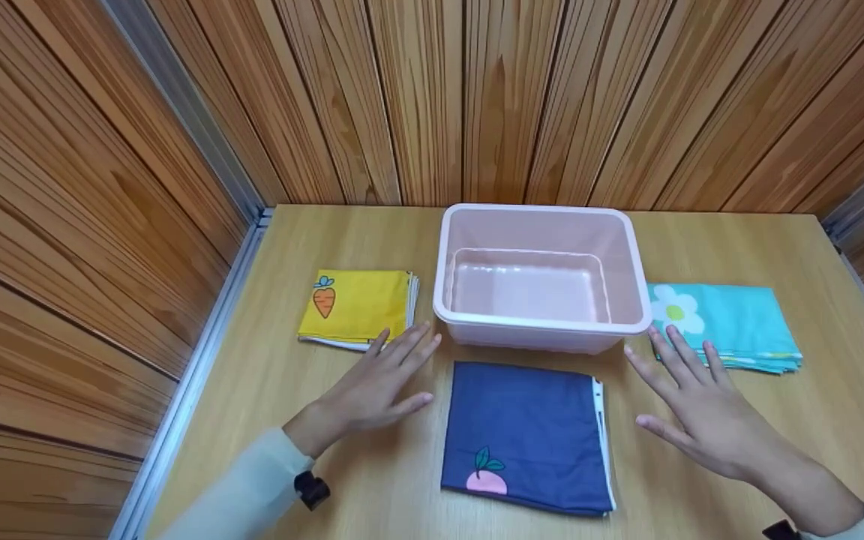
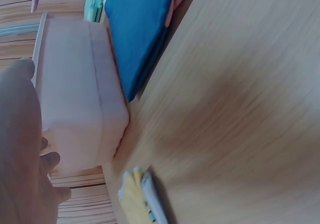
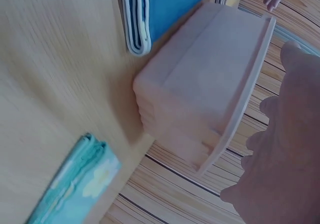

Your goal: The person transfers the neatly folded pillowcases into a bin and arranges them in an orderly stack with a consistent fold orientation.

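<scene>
My left hand (image 1: 376, 382) hovers with spread fingers between the folded yellow cloth (image 1: 361, 304) and the folded navy cloth (image 1: 526, 427). The yellow cloth bears a carrot print; the navy one has a pink fruit with leaves in a corner. On the other side, my right hand (image 1: 713, 412) is held with its fingers apart, nearest to a folded turquoise cloth (image 1: 754, 319) with a white flower. Between the hands, farther back, stands a pale pink plastic bin (image 1: 541, 328) with nothing inside. Neither hand holds anything. In the left wrist view the bin's side (image 2: 70, 74) shows beyond the fingers.
The light wooden tabletop (image 1: 252, 450) carries the cloths and the bin. Wood-plank walls (image 1: 432, 105) rise behind and at both sides. A metal rail (image 1: 184, 390) runs along the table's left edge.
</scene>
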Available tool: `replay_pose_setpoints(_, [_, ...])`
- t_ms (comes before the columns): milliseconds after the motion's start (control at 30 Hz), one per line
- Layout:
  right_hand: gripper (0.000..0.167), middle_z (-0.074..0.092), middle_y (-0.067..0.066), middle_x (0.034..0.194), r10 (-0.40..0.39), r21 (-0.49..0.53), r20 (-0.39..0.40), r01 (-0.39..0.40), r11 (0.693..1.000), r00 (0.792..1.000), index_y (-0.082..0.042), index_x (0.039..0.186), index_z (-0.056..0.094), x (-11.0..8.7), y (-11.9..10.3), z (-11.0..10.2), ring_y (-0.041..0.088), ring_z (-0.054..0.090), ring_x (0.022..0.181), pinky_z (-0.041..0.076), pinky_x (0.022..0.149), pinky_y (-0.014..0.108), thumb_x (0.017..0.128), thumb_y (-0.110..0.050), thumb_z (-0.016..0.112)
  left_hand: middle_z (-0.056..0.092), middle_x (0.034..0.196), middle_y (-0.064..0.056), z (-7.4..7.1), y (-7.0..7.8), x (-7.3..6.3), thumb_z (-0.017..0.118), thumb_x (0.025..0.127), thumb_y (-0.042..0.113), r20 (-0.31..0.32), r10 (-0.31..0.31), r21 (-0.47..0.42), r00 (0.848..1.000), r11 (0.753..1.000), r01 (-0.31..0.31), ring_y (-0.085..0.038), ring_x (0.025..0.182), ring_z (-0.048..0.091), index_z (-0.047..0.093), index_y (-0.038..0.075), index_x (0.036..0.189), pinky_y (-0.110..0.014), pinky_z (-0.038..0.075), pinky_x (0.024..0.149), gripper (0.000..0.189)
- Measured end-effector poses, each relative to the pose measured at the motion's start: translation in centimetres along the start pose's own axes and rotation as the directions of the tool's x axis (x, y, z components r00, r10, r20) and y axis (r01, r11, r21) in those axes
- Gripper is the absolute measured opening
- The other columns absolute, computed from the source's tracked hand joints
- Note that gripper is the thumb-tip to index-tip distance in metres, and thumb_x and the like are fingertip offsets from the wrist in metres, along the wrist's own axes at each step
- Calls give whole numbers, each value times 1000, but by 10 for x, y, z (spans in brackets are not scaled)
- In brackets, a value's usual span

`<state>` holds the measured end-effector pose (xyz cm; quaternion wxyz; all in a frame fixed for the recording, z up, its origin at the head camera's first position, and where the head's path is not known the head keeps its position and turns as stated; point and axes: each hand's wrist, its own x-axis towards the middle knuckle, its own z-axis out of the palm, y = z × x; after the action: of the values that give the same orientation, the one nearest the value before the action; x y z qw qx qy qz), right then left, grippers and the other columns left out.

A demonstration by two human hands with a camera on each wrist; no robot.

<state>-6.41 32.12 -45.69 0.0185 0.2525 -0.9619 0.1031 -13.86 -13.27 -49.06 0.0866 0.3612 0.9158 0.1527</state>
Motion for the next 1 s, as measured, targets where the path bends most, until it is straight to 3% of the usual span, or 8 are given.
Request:
replay_pose_setpoints(267, [77,7,18,170,3,17,-2,-3,1000,1000,-22,164,22,-4,-4,17,27,-12,156,-17,121,48,101,-42,61,5,172,-3,20,6,3,47,102,56,22,-19,-38,1000,999,20,-26,157,8,11,21,165,-54,8,124,80])
replay_pose_setpoints(367, [76,6,17,170,26,39,34,-27,999,999,-20,164,23,-6,-7,24,30,-10,156,-18,121,46,102,-44,59,6,172,-4,27,9,5,50,102,52,23,-24,-50,999,998,25,-29,157,9,12,20,165,-54,11,124,81])
replay_pose_setpoints(500, [76,4,16,170,42,61,66,-46,997,997,-21,164,21,-8,-9,35,28,-10,156,-18,121,45,102,-45,58,6,172,-5,35,13,8,50,102,53,35,-15,-47,999,999,17,-29,157,9,11,19,165,-57,15,123,82])
replay_pose_setpoints(633, [78,9,19,169,21,79,28,-23,997,999,-19,164,24,-8,-11,46,24,-11,156,-14,123,44,100,-39,64,5,172,-5,40,16,11,51,101,54,51,-14,-62,999,998,17,-26,157,7,11,20,165,-59,15,122,83])
replay_pose_setpoints(767, [76,8,16,170,26,102,24,-29,994,999,-20,163,24,-6,-13,53,30,-3,157,-11,123,45,100,-39,63,2,172,-4,45,19,14,49,102,56,77,-27,-73,997,997,33,-24,157,3,9,22,165,-58,11,123,82])
replay_pose_setpoints(1000, [74,13,19,169,33,162,19,-36,986,999,-18,162,28,-3,-17,65,30,-2,157,-7,124,49,100,-37,64,7,171,-10,54,24,17,46,103,55,62,-23,-27,998,999,25,-27,157,6,13,17,165,-57,11,123,80])
